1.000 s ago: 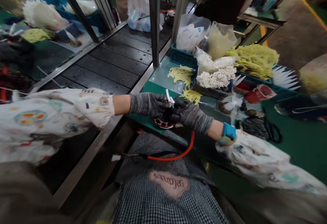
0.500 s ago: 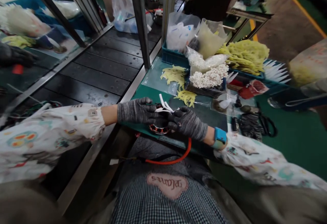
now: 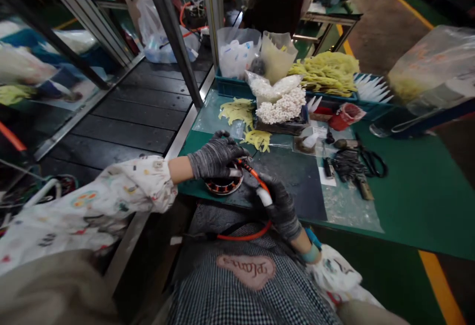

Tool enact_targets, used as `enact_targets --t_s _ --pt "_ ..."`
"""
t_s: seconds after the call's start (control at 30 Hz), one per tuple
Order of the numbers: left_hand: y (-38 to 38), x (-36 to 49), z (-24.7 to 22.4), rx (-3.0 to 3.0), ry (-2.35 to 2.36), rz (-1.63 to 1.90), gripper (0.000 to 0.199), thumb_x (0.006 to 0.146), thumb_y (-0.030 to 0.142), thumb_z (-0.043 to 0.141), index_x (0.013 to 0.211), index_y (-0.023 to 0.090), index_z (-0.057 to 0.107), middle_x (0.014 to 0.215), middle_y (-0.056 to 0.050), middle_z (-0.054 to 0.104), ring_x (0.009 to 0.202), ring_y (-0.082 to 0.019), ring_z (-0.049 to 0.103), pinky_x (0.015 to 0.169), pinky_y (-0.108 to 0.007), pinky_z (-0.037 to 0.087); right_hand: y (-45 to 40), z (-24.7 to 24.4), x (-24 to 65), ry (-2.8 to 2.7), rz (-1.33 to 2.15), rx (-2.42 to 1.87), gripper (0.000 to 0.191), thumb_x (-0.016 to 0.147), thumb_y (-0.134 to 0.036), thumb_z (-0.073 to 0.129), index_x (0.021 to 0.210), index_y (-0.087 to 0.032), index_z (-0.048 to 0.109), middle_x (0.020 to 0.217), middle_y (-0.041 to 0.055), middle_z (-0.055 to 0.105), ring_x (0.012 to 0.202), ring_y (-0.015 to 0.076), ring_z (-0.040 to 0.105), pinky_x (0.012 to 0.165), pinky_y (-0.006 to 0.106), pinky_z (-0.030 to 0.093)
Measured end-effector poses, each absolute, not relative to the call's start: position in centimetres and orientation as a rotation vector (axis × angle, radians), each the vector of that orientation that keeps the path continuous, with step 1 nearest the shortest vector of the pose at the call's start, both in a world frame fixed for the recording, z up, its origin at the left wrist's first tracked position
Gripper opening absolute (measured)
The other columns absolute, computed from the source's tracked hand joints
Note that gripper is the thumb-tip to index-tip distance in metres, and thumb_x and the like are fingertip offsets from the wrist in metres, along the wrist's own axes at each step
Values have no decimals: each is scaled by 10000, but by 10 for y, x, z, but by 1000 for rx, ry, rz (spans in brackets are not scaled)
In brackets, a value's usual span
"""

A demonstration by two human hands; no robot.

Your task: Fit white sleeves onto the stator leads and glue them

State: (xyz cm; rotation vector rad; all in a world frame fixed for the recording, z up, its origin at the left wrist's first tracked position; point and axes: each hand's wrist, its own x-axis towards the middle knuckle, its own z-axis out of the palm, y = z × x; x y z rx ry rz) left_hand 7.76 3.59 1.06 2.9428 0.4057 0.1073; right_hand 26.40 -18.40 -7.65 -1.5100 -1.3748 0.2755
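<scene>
On the near edge of the green table lies a round motor stator (image 3: 224,186) with copper-coloured windings around its ring. My left hand (image 3: 217,157), in a grey knit glove, curls over its top with thumb and fingers closed. What lies under that palm is hidden. An orange cable (image 3: 256,174) runs from beside the left fingertips to my right hand (image 3: 281,206), also gloved, whose fingers wrap around it. A short white sleeve (image 3: 264,197) sticks out by the right thumb. The cable loops below onto the checked apron (image 3: 237,285).
Yellow pieces (image 3: 237,111) and a bag of small white parts (image 3: 280,105) lie beyond the hands. Blue bins (image 3: 230,86) line the back. Scissors (image 3: 374,162) and a dark glove (image 3: 349,165) lie right. A metal post (image 3: 181,48) and slatted conveyor (image 3: 137,112) are left.
My right hand has moved down, away from the left, and now grips the orange cable. The upright white tubes between the hands are out of sight. The view has shifted right.
</scene>
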Motion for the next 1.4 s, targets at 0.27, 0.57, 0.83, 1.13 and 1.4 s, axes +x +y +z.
enact_targets --t_s 0.27,0.57,0.83,1.13,1.4 --pt "43 63 -12 2462 354 530 372 1077 486 675 1278 209 821 1099 -89 851 1052 -244 785 1149 -457 552 -144 -18 285 -1672 152 -1364 261 1134 -329 628 1316 -280 809 1208 53 897 1044 231 873 926 358 723" --pt "49 95 -25 1961 435 374 398 994 484 789 1271 202 825 1250 -113 868 1134 -268 817 1008 -403 659 -148 -48 303 -1842 -70 -1308 501 1087 -486 695 1540 -271 702 1402 163 773 1271 358 771 1063 551 687" --pt "40 87 -11 2445 510 490 391 1075 508 699 1322 222 799 1214 -113 866 1122 -292 805 1053 -475 626 -167 -41 274 -1783 117 -1226 238 1100 -247 710 1317 -323 772 1166 39 875 1042 204 859 932 336 736" --pt "-37 61 2 2710 453 833 510 1081 610 690 1460 270 727 1362 -111 819 1290 -320 758 1162 -546 579 -154 -30 271 -1508 114 -1371 134 1055 -373 753 1079 -317 872 1012 37 907 900 255 885 849 382 759" --pt "-66 73 -38 2680 708 1156 428 1154 304 536 1553 204 656 1487 -156 772 1369 -296 756 1162 -508 643 -123 -34 246 -915 328 -1426 289 1036 -520 739 966 -252 823 922 60 884 829 269 844 813 434 727"
